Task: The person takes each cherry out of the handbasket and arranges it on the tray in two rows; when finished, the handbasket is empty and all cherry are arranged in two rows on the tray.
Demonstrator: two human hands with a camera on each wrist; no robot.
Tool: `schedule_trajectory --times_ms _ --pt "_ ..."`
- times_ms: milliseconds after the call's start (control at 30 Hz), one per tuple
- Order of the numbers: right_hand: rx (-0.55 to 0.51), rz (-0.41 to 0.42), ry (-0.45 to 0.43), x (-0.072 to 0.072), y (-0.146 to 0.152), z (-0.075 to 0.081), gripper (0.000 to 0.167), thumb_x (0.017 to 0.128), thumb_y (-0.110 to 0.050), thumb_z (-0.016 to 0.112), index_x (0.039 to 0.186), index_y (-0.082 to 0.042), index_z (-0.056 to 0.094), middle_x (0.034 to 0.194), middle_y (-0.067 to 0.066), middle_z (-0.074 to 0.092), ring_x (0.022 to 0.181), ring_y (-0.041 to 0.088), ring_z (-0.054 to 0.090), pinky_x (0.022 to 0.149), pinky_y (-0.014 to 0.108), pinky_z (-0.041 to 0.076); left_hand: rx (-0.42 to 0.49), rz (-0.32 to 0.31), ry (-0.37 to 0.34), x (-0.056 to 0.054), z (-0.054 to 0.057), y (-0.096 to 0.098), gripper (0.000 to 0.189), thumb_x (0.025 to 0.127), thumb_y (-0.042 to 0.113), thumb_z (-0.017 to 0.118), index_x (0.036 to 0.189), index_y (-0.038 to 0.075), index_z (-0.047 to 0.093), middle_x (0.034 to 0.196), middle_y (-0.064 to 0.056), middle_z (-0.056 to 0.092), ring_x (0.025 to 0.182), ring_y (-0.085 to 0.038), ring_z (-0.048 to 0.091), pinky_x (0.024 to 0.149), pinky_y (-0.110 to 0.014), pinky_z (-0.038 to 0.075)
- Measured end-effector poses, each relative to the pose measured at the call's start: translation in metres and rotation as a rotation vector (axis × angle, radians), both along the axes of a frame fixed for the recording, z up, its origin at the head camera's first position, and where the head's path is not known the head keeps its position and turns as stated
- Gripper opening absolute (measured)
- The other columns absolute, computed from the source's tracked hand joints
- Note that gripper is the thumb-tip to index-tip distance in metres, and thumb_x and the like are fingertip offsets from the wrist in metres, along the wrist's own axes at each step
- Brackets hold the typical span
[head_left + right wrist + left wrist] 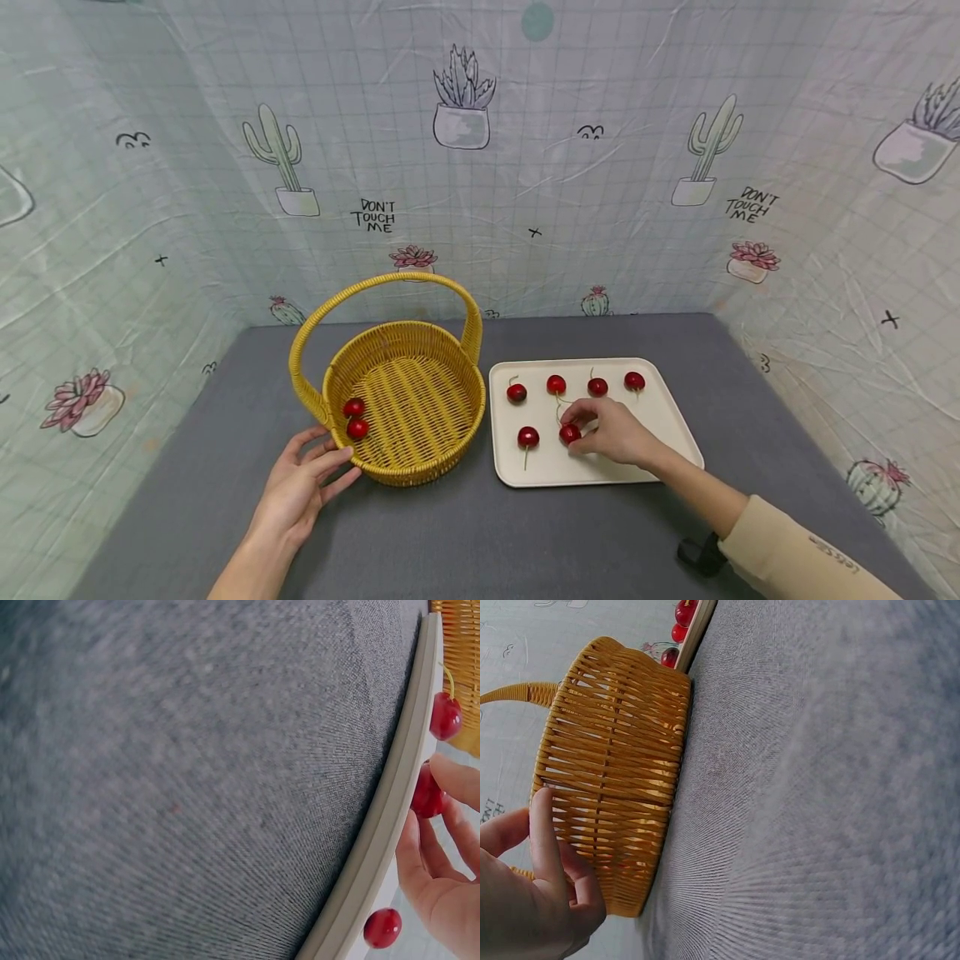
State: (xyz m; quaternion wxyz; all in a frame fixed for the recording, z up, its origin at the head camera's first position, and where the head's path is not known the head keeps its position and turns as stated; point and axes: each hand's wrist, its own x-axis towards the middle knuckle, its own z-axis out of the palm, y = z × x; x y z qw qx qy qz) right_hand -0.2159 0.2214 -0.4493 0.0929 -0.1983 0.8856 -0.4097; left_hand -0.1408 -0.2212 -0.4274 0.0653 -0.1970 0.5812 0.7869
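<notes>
A yellow woven basket [408, 477] with a tall arched handle holds two red cherries [357, 428] at its left inner side. My left hand [294, 492] rests against the basket's near left side, fingers relaxed; in the left wrist view the thumb [546, 832] lies straight up to the rim. Right of the basket sits a cream tray [637, 471] with several stemmed cherries. Over its front part, my right hand [613, 432] pinches a cherry [570, 433] between thumb and fingers, close to the tray surface. Another cherry [528, 437] lies just left of it.
Grey cloth [450, 542] covers the table. Behind and at both sides hangs a printed curtain [525, 183] with cactus drawings. A black strap-like object [701, 554] shows by the right sleeve [795, 550]. One cherry [382, 928] lies near the tray edge, below the right hand in its wrist view.
</notes>
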Motion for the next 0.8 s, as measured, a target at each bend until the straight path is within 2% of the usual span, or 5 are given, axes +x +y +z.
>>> schedule_trajectory --times_ms 267,433,600,800 --pt "-0.012 0.022 -0.013 0.0 0.0 0.0 0.035 0.077 -0.004 0.09 0.106 -0.003 0.07 0.097 0.003 0.069 0.092 0.022 0.065 0.075 0.026 0.058 -0.001 0.002 0.0 0.0 0.0 -0.001 0.053 0.098 -0.001 0.068 0.133 0.02 0.034 0.12 -0.005 0.048 0.108 -0.02 0.065 0.097 -0.041 0.058" --pt "-0.008 0.032 0.02 -0.003 0.003 0.005 0.034 0.078 -0.003 0.089 0.106 -0.003 0.071 0.101 0.005 0.07 0.096 0.026 0.067 0.078 0.03 0.058 -0.005 0.001 0.003 0.0 0.0 -0.001 0.054 0.098 -0.001 0.068 0.134 0.02 0.033 0.12 -0.005 0.048 0.107 -0.019 0.065 0.097 -0.041 0.058" --pt "-0.005 0.056 0.053 -0.007 0.001 0.02 0.032 0.081 -0.002 0.085 0.109 -0.001 0.07 0.108 0.011 0.07 0.101 0.032 0.067 0.081 0.035 0.059 -0.008 0.001 0.003 0.0 0.0 0.0 0.054 0.098 -0.001 0.067 0.135 0.019 0.033 0.121 -0.005 0.049 0.106 -0.018 0.066 0.096 -0.041 0.059" --pt "-0.028 0.094 0.058 -0.012 -0.012 0.042 0.03 0.082 0.002 0.083 0.109 0.0 0.07 0.108 0.016 0.069 0.103 0.038 0.065 0.077 0.029 0.061 -0.014 0.0 0.0 0.0 0.0 0.001 0.056 0.098 -0.001 0.068 0.137 0.019 0.033 0.12 -0.005 0.05 0.109 -0.019 0.065 0.097 -0.04 0.059"
